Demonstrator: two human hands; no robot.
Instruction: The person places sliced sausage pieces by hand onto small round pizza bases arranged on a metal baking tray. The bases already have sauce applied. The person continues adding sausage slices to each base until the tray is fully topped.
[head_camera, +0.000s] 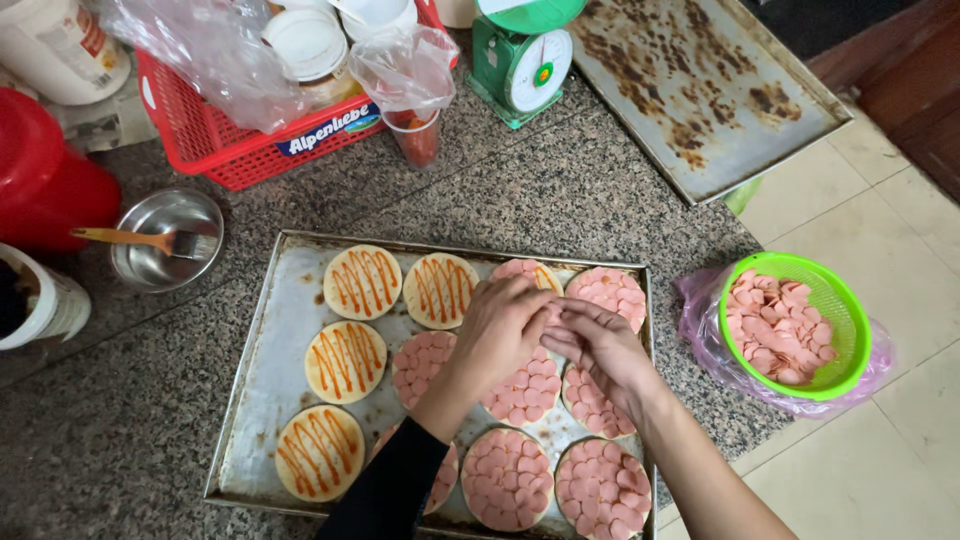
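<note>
- Nearest the camera, the baking tray (262, 400) lies on the speckled desk, carrying small round bases.
- Left hand (500, 330) and right hand (600, 345) meet, fingertips pinching sausage slices (548, 310) over the base at 12 o'clock; I judge this aids careful laying.
- Green basket (845, 300) of slices sits at 3 o'clock, within reach.
- Red crate (215, 140) with a blue-and-white label strip stands at 11 o'clock.
</note>
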